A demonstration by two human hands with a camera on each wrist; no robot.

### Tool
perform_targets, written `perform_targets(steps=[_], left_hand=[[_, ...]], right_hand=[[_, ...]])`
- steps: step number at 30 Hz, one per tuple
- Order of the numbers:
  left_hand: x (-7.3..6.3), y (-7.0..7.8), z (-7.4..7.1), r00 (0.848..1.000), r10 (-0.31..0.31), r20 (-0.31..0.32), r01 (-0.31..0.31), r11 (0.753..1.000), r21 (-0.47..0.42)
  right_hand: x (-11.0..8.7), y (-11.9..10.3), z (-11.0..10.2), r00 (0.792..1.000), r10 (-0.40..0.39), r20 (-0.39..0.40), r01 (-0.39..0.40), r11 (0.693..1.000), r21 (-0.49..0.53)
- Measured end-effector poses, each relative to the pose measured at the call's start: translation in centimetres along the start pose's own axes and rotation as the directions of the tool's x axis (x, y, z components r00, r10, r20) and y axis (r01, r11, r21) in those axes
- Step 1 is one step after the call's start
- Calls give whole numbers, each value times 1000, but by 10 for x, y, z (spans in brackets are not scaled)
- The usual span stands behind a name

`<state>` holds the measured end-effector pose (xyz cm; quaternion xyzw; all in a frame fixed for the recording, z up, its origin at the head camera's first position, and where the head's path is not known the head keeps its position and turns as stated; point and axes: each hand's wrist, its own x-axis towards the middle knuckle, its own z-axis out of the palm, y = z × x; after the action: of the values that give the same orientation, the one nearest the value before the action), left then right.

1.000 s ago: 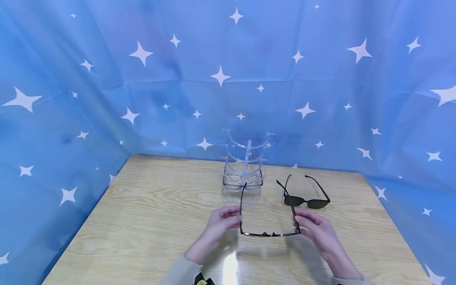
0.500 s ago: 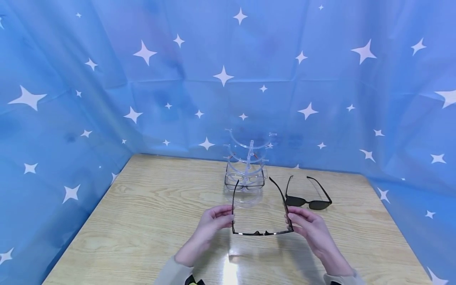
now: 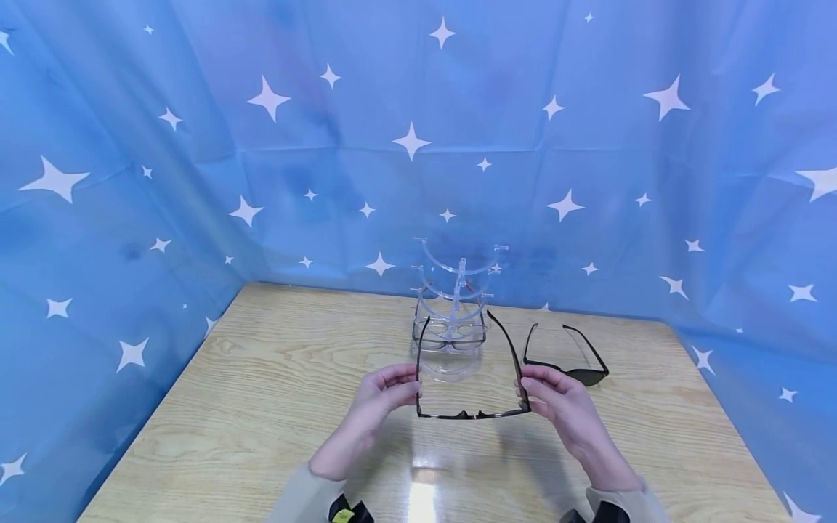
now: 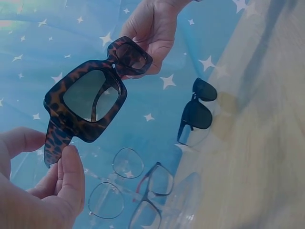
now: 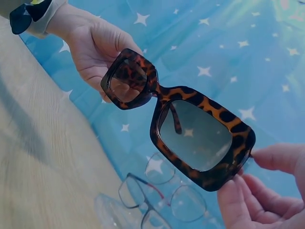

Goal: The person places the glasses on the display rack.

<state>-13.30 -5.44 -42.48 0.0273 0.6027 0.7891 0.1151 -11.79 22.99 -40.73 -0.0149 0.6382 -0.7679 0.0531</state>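
Between my two hands is a pair of tortoiseshell sunglasses [image 3: 474,416] with thick square frames and tinted lenses, temples unfolded and pointing away from me. My left hand [image 3: 379,399] pinches the left temple near its hinge. On the other side, my right hand [image 3: 565,407] pinches the right temple near the hinge. Both wrist views show the front, with spotted rims [image 4: 86,102] and one pale greenish lens [image 5: 195,136]. The sunglasses are held above the table, in front of a clear eyeglass stand [image 3: 461,280].
Lower on the stand sit dark-framed eyeglasses [image 3: 448,344] and thin round-rimmed eyeglasses [image 4: 106,200]. Black sunglasses [image 3: 588,376] lie on the wooden table [image 3: 261,378] at right, partly covered by my right hand in the head view. A blue star-patterned cloth [image 3: 353,174] hangs behind.
Both hands have carried the tortoiseshell sunglasses leftward and slightly forward toward the stand, keeping their grip on the temples. The black sunglasses are now partly hidden by the right hand.
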Motion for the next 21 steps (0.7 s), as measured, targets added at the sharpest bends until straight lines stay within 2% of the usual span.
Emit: perform_targets(steps=[4, 10, 21], left_hand=[[2, 7, 0, 1000, -1, -20, 1, 1000, 3], [8, 16, -1, 999, 8, -34, -8, 1000, -1], [25, 28, -4, 999, -15, -51, 14, 1000, -26]], right_hand=[[4, -6, 4, 1000, 0, 5, 0, 1000, 6], [11, -14, 7, 999, 42, -12, -42, 999, -4], [29, -23, 9, 996, 84, -4, -84, 996, 13]])
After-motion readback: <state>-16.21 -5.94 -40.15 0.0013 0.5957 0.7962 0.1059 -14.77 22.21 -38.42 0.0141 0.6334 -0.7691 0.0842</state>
